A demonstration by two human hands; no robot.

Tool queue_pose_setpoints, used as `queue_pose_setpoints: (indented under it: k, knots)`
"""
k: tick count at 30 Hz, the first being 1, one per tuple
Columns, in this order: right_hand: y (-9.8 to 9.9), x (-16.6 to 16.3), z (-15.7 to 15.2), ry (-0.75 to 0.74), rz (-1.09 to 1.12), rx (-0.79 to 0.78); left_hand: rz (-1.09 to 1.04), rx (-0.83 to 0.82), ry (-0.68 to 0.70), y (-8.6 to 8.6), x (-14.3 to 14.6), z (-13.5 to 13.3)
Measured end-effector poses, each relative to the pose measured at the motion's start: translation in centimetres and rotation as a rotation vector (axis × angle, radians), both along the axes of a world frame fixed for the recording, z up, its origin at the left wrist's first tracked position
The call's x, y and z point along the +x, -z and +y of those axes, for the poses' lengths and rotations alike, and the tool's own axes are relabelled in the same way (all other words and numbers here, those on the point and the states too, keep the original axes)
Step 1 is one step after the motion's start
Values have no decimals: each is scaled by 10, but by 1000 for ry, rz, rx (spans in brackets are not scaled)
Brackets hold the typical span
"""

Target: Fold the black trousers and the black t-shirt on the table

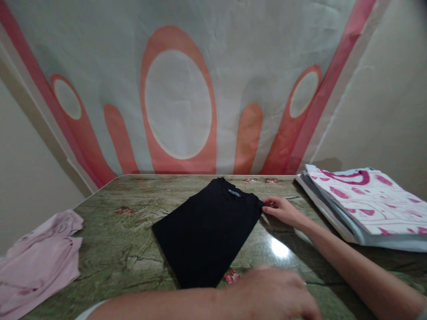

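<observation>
A folded black T-shirt [207,231] lies flat in the middle of the table, collar at the far end. My right hand [282,210] reaches to its far right corner and pinches the fabric edge there. My left hand [273,295] crosses low in front, at the shirt's near right corner. It is blurred and seen from the back, so its fingers do not show.
A stack of folded white shirts with pink print [363,206] sits at the table's right side. A crumpled pink garment [36,262] hangs over the left edge. The green wood-pattern table [126,249] meets a wall with orange ovals [180,106].
</observation>
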State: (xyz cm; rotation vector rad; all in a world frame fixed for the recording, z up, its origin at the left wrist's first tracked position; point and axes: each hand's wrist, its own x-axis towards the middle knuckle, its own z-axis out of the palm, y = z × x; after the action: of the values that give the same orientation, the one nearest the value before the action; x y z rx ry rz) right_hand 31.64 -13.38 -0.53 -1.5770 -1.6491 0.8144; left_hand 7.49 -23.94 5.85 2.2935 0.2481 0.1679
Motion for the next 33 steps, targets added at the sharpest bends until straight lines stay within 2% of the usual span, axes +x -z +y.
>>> queue_pose_setpoints:
  k: [3, 5, 10, 16, 22, 27, 33]
  knots:
    - [-1, 2, 4, 3, 85, -20, 79, 324, -414, 11, -19, 26]
    - [-1, 2, 8, -13, 146, -40, 145, 416, -525, 21, -36, 34]
    - [-2, 2, 16, -63, 239, -42, 184, 512, -523, 36, -57, 38]
    - [3, 8, 17, -173, 301, -52, 238, 554, -466, 31, -60, 46]
    - [-3, 20, 13, -302, 249, -34, 246, 583, -339, 25, -88, 64]
    - [-11, 17, 5, -400, 67, 28, 241, 550, -396, 26, -94, 60]
    - [-13, 11, 0, -432, -57, 93, 182, 597, -500, 39, -90, 55]
